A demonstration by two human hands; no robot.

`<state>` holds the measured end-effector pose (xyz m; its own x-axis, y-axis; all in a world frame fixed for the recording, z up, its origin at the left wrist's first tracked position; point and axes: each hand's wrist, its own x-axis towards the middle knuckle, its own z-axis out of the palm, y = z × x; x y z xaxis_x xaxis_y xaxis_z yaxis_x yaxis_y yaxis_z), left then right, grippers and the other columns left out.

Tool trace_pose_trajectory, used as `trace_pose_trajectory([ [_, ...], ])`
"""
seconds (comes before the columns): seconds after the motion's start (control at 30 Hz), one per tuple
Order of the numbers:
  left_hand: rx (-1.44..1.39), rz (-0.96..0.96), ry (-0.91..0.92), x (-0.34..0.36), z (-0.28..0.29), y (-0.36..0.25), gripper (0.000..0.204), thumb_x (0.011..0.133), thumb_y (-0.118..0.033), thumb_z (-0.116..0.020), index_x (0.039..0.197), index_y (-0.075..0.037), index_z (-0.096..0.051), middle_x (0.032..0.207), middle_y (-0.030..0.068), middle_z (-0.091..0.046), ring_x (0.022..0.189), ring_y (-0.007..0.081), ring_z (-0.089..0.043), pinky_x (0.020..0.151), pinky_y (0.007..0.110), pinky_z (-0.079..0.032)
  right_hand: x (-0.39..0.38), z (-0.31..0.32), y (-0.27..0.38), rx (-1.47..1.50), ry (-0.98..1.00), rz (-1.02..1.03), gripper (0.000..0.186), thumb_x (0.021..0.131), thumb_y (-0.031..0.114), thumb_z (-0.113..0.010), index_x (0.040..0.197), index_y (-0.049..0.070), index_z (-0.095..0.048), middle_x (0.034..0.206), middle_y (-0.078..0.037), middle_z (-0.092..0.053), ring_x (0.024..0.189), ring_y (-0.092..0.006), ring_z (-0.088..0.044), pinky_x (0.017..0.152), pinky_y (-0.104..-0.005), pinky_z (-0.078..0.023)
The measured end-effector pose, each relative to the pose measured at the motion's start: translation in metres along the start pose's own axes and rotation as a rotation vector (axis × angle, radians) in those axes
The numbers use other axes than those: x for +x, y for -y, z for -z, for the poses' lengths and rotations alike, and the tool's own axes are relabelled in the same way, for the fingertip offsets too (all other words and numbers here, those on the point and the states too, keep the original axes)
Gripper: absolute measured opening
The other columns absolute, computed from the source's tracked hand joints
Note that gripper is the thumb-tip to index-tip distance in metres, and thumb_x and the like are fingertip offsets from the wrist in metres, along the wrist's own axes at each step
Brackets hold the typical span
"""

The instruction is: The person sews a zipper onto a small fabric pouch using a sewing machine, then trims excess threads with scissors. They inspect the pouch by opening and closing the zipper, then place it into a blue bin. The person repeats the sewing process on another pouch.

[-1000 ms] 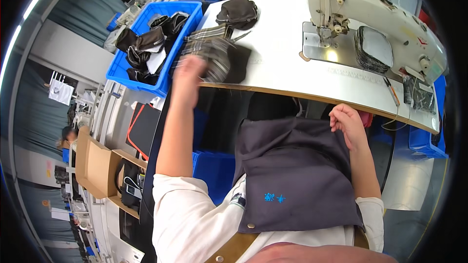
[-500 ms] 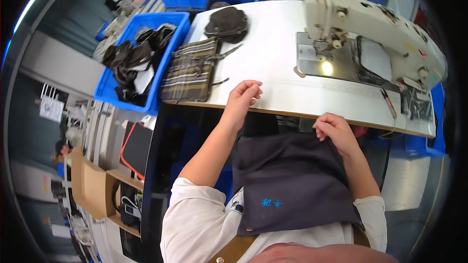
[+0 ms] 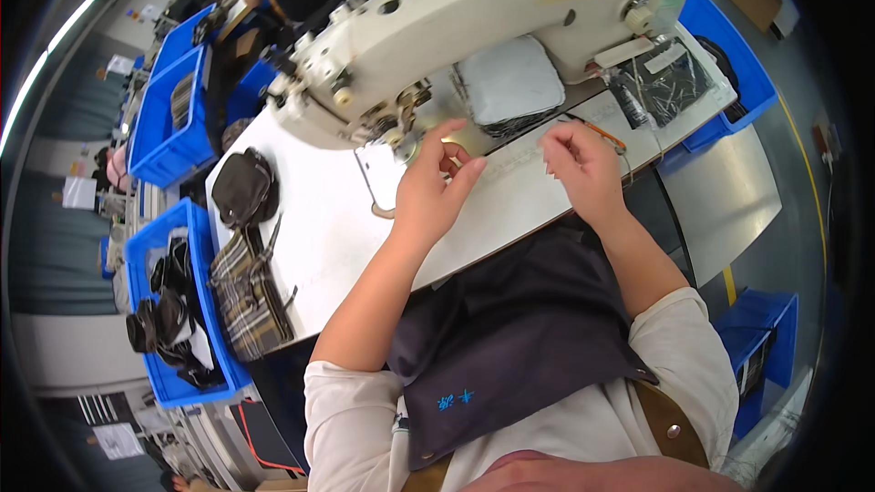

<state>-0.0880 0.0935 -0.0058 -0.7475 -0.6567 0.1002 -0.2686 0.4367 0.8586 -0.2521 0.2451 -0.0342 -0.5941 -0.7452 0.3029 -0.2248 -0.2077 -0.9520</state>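
Observation:
My left hand [image 3: 430,189] hovers over the white table just before the sewing machine's [image 3: 483,5] needle area, its thumb and curled fingers apart with nothing between them. Over the table's front edge, my right hand [image 3: 585,171] has its fingers curled in, and nothing shows in it. Beyond both hands lies a stack of dark, rounded-square fabric pieces with a pale top [image 3: 510,80], beneath the machine's arm. Close to my right hand is a small tool with an orange handle [image 3: 602,135].
To the left on the table [image 3: 319,269] lie a dark fabric pouch [image 3: 244,187] and a plaid piece [image 3: 246,296]. A blue bin [image 3: 232,366] of dark pieces stands beside them. At the right are a tray of metal bits [image 3: 661,82] and another blue bin [image 3: 761,96].
The view has swung right, towards the sewing machine. Both hands have moved forward, from the table's near edge to over the tabletop by the machine. My left thumb and fingers have spread.

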Motion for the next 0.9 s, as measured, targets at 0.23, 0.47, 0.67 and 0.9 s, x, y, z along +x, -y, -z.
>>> trace_pose_trajectory([
  [0.23, -0.239, 0.161, -0.053, 0.059, -0.036, 0.004, 0.032, 0.099, -0.027, -0.062, 0.075, -0.006, -0.057, 0.065, -0.0025, -0.056, 0.059, 0.0048, -0.047, 0.054, 0.023, -0.038, 0.032, 0.023, -0.016, 0.254, -0.104, -0.322, 0.021, 0.099, 0.022, -0.062, 0.102, 0.003, -0.054, 0.075, -0.001, -0.058, 0.058, -0.0069, -0.056, 0.05, -0.0223, -0.045],
  [0.47, 0.148, -0.253, -0.139, -0.029, -0.017, 0.026, 0.018, 0.086, -0.016, -0.073, 0.079, -0.005, -0.061, 0.063, 0.0073, -0.059, 0.054, 0.0209, -0.057, 0.052, 0.031, -0.043, 0.02, 0.009, -0.005, 0.435, 0.059, -0.573, 0.038, 0.096, 0.025, -0.065, 0.124, 0.001, -0.054, 0.087, -0.004, -0.064, 0.059, -0.0086, -0.059, 0.048, -0.0223, -0.047],
  [0.67, 0.214, -0.363, -0.087, -0.111, -0.006, 0.038, 0.015, 0.08, -0.012, -0.076, 0.075, -0.007, -0.063, 0.063, 0.0073, -0.057, 0.056, 0.027, -0.057, 0.052, 0.036, -0.043, -0.018, -0.034, -0.005, 0.43, 0.307, -0.586, 0.047, 0.094, 0.015, -0.068, 0.135, -0.002, -0.053, 0.113, -0.005, -0.066, 0.095, -0.0114, -0.064, 0.084, -0.0287, -0.053],
  [0.9, -0.712, 0.145, -0.289, -0.145, 0.029, 0.05, 0.048, 0.102, -0.051, -0.048, 0.109, -0.004, -0.058, 0.096, 0.0023, -0.061, 0.086, 0.0113, -0.059, 0.074, 0.027, -0.047, -0.03, -0.064, 0.015, 0.338, 0.474, -0.529, 0.037, 0.095, 0.015, -0.067, 0.127, -0.001, -0.061, 0.105, -0.004, -0.069, 0.091, -0.0082, -0.064, 0.078, -0.0257, -0.053],
])
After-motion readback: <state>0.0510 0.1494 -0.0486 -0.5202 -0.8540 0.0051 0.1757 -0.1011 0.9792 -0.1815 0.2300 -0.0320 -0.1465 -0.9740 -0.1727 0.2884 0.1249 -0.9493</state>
